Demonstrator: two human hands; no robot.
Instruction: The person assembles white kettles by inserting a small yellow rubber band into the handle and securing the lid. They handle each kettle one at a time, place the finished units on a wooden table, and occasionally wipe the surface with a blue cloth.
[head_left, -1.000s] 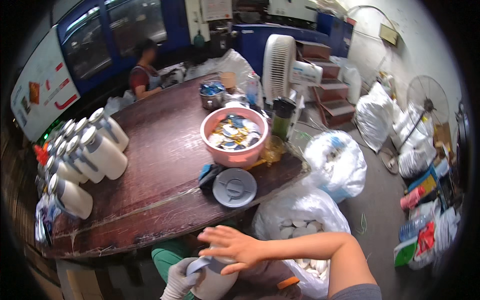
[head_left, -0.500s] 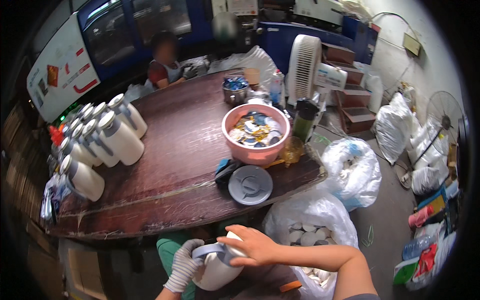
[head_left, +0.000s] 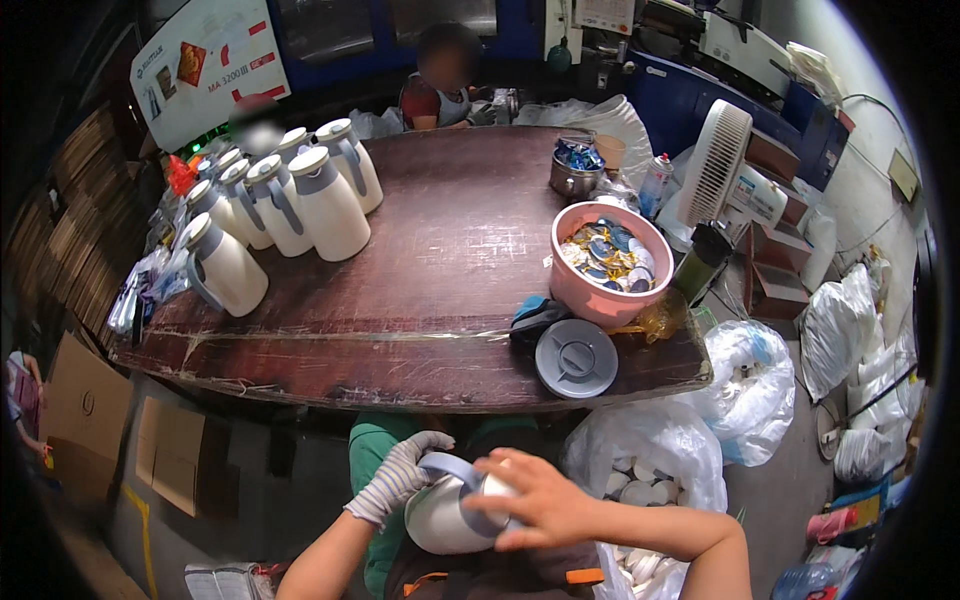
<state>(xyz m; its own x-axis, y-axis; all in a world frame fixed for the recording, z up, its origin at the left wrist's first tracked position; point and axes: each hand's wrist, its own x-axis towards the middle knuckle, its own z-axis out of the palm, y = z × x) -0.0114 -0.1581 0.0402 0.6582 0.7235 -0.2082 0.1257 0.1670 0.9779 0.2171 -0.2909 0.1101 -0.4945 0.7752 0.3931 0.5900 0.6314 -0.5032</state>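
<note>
A white thermos jug (head_left: 445,522) with a grey handle lies tilted over my lap, its top to the right. My left hand (head_left: 400,480), in a striped knit glove, is closed at the jug's grey handle (head_left: 447,464). My bare right hand (head_left: 540,505) is slightly blurred, its fingers curved around the jug's lid end. Part of the white lid (head_left: 497,486) shows between the fingers. Beyond the jug, a round grey lid-like disc (head_left: 577,358) rests at the table's near edge. Several similar white jugs (head_left: 335,215) stand at the table's left.
A pink tub (head_left: 590,297) of small parts sits on the dark red table (head_left: 440,250). Beside my right arm is a plastic bag (head_left: 700,435) of round white pieces. Open cardboard boxes (head_left: 170,455) are on the left floor. Another person (head_left: 435,100) sits across the table.
The view has swung left and down, so the table sits further right in it. Both hands stay on the jug; my right hand's fingers have shifted and spread a little around the lid end.
</note>
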